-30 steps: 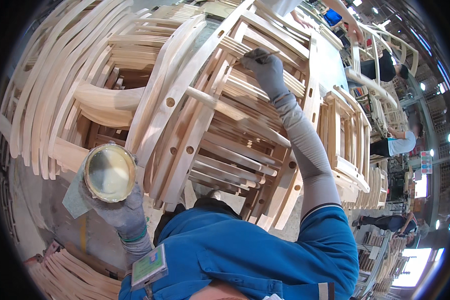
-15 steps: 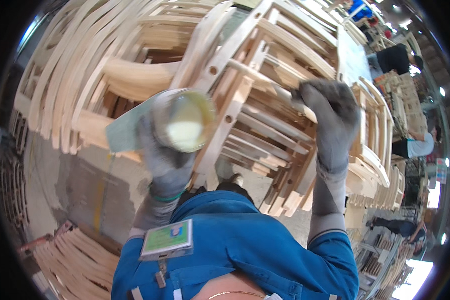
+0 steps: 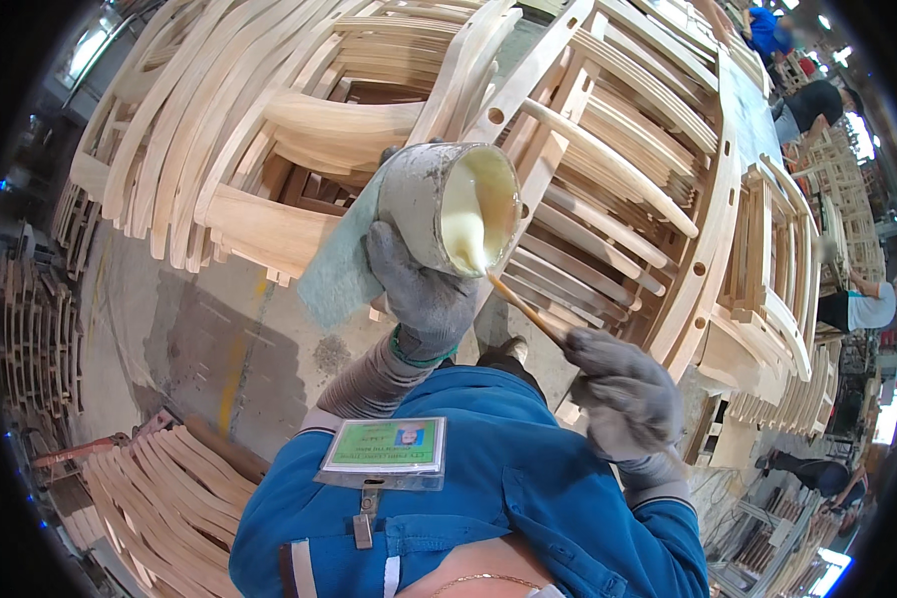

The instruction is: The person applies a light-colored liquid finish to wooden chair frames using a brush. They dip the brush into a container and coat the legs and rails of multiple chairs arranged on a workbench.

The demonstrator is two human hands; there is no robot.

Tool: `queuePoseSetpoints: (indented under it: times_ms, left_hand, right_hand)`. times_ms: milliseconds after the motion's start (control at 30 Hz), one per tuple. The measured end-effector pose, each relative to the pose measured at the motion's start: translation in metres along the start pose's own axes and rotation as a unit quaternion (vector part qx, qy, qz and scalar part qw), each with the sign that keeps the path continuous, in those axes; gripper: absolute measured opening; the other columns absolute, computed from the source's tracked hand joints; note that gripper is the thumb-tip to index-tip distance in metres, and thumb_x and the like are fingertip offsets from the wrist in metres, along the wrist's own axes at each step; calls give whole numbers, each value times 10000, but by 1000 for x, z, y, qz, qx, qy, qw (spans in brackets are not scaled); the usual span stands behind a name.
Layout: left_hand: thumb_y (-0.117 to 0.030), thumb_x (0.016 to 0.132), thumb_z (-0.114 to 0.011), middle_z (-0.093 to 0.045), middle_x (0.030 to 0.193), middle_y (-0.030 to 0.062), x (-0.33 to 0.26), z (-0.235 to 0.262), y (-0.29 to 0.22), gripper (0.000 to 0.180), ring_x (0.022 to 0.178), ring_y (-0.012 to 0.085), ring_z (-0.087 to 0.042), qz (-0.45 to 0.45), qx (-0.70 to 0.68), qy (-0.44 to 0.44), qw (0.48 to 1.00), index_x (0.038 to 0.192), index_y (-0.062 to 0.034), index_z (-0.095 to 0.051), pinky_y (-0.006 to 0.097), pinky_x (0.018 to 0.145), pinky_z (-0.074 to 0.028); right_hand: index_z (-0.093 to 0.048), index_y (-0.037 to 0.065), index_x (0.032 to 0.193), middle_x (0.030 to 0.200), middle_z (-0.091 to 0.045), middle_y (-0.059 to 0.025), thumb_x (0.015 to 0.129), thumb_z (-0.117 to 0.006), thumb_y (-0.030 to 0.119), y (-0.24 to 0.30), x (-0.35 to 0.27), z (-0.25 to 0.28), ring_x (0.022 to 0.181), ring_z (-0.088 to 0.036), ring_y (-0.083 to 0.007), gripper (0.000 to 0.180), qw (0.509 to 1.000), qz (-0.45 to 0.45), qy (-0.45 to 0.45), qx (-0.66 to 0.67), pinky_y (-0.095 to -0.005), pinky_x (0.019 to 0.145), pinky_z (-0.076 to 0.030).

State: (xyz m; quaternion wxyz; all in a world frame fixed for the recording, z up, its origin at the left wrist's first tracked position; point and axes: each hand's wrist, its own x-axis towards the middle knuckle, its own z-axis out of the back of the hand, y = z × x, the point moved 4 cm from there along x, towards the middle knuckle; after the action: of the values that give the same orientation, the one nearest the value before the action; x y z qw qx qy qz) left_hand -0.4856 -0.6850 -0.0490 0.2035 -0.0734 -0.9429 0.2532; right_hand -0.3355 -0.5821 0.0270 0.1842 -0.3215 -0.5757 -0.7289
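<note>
Before the person's chest, the left hand [image 3: 424, 299] in a grey glove closes its fingers around a round metal cup [image 3: 448, 207], tilted on its side, with pale cream glue inside. A light green cloth [image 3: 337, 264] hangs between the palm and the cup. Just beside it, the right hand [image 3: 623, 394], also gloved, grips a thin wooden stick [image 3: 526, 311] whose tip reaches into the cup's mouth. Stacked wooden chair frames [image 3: 608, 169] stand close behind both hands.
</note>
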Motion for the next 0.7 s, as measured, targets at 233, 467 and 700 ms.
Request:
queuePoseSetpoints:
  times_ms: [233,467,700]
  left_hand:
    - [-203,849,-557,-343,1349,108,-5,-5,-4,615,1212,282,-403,36,-26,-8,999,1370,-149,-235,403,976,-426]
    - [-152,833,-572,-326,1360,103,-8,-4,12,633,1223,284,-389,44,14,-6,999,1367,-180,-232,408,964,-447]
    - [-102,818,-587,-309,1372,98,-10,22,17,662,1233,287,-376,-133,325,10,936,1363,-211,-229,412,951,-467]
  right_hand:
    - [-602,-30,898,964,-618,-238,805,-633,5,-15,-4,1,948,-614,-326,104,974,-101,-182,87,-424,791,-521]
    - [-501,30,891,887,-595,-205,807,-656,92,-12,-20,5,820,-620,-336,188,964,-98,-233,81,-431,629,-556]
    - [-547,-32,944,864,-630,-162,866,-550,73,9,13,143,786,-642,-227,132,911,-111,-384,-107,-363,737,-552]
